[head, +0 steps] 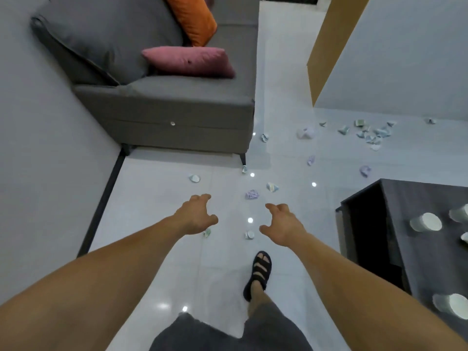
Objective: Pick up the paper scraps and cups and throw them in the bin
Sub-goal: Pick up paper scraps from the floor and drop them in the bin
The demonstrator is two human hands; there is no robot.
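Across the middle of the frame, on the white floor (215, 274), six paper scraps (272, 186) lie near the hands: one purple scrap (252, 194) and five pale ones. More lie scattered toward the upper right, too small to count. Four cups (425, 222) lie on the dark counter (417, 198) at the right edge. The left hand (196, 216) and right hand (281, 224) hover above the floor, each grip apart and empty. Two cushions (190, 60) sit on the grey sofa (164, 110), upper left.

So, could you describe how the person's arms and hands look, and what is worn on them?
Both arms are bare as far up as the view shows, with no sleeves. The left hand and right hand wear no gloves, and I see no watch, bracelet or ring. Lower down, dark grey shorts and a black strappy sandal show.
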